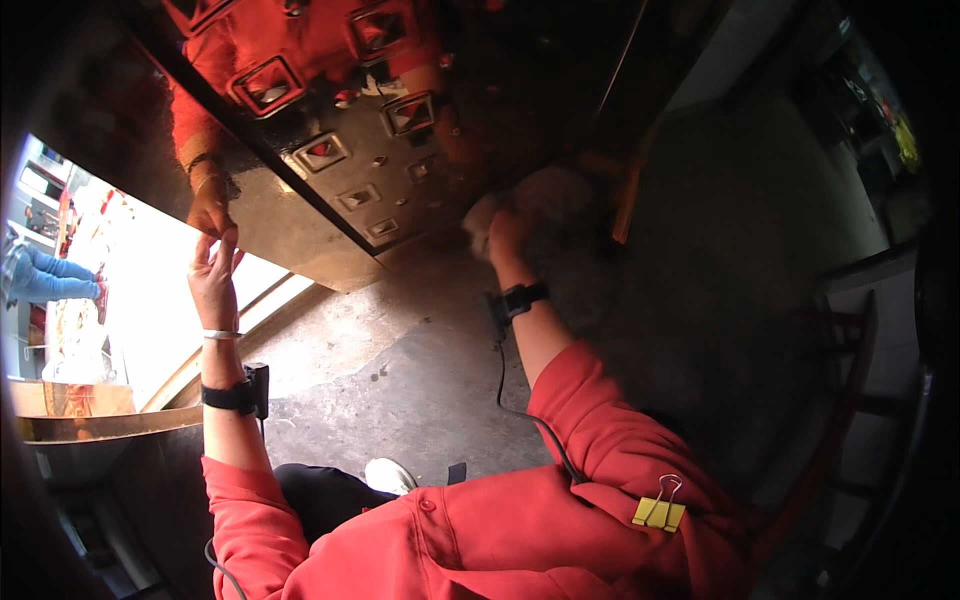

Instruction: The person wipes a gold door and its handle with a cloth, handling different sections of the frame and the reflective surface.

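A glossy dark door panel (330, 187) with embossed squares stands before me and mirrors my red sleeves and arm. My left hand (215, 274) touches the panel's outer edge with its fingertips, at the bright doorway. On the right, my right hand (511, 234) grips a pale cloth (487, 214), low beside the panel; the shadow blurs its outline. Black straps with small devices circle both of my wrists, and a light bangle is on the left one.
A person in blue jeans (52, 276) stands outside the doorway at far left. The doorway sill (112, 427) curves below. A wooden piece (626, 199), perhaps a handle, is upright right of the cloth. A dark-framed chair or rack (862, 375) stands at far right.
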`<state>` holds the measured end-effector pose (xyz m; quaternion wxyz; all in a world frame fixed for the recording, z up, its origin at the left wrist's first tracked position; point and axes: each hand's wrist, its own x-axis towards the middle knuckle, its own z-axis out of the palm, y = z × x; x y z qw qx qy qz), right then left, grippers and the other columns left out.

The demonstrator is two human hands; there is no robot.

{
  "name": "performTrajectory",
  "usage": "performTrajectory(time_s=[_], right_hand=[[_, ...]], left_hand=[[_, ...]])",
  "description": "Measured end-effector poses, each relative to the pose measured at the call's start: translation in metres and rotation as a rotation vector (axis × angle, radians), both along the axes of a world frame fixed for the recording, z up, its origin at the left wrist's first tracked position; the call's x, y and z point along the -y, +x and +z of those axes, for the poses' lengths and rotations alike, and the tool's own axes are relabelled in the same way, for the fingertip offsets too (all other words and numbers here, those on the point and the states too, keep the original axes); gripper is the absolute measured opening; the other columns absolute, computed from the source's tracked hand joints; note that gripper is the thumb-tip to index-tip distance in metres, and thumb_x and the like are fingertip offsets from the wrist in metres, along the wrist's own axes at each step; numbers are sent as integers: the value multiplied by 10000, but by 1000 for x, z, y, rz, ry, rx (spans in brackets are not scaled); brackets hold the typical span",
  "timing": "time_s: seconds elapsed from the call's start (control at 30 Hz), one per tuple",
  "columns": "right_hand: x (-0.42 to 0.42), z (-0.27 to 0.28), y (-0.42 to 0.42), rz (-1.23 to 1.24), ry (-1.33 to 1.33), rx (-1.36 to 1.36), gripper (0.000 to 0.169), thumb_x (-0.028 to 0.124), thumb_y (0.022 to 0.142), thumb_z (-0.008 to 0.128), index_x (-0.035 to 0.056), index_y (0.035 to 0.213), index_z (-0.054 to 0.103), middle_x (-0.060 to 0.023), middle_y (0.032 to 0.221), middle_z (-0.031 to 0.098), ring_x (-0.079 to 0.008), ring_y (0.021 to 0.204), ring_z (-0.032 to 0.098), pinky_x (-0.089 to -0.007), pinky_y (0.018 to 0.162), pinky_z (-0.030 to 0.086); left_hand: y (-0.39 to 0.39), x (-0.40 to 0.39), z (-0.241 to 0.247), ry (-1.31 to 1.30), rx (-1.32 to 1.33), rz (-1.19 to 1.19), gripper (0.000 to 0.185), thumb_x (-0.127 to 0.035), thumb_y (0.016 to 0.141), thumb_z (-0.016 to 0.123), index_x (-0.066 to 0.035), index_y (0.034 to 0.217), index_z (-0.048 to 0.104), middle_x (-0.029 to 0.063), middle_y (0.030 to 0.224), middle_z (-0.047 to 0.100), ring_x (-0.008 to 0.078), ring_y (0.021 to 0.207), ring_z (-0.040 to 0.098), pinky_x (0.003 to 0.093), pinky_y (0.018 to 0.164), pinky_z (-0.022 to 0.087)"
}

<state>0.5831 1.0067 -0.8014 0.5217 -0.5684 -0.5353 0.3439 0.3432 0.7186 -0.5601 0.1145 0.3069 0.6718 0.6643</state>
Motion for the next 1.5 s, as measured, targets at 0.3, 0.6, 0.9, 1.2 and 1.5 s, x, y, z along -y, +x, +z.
performTrajectory(time_s=[0.3,0.6,0.9,1.2,1.5], right_hand=[[-58,-31,102,467,-55,846,399,232,925,448,-40,1215,482,-197,1195,528,-307,1113,485,-354,964,354],[60,12,9,538,-84,175,441,283,883,535,-96,1108,538,-242,1118,575,-338,1042,542,-381,910,409],[174,62,-53,915,-342,120,406,231,754,672,-93,972,563,-287,994,595,-376,964,579,-405,808,465],[30,301,89,234,537,-256,419,223,782,710,-53,1066,575,-129,1090,609,-192,964,570,-334,840,447],[-87,389,71,-113,1493,167,199,118,875,581,-25,1005,630,-145,1032,643,-247,928,612,-330,806,465]], left_hand=[[10,-10,8,32,18,24,344,-152,874,633,-2,1173,555,28,1039,601,85,866,570,211,727,472],[14,1,-3,60,-13,30,341,-130,851,656,-12,1161,576,32,950,649,87,848,595,199,734,462],[10,-7,-4,19,-40,49,358,-144,834,677,-11,1154,587,28,920,666,90,850,608,206,719,467],[13,-5,1,24,-25,29,369,-104,852,648,-8,1196,558,36,997,643,96,870,589,210,757,467],[8,2,-5,56,8,-15,363,-144,863,645,5,1181,553,46,1017,629,91,883,582,208,768,456]])
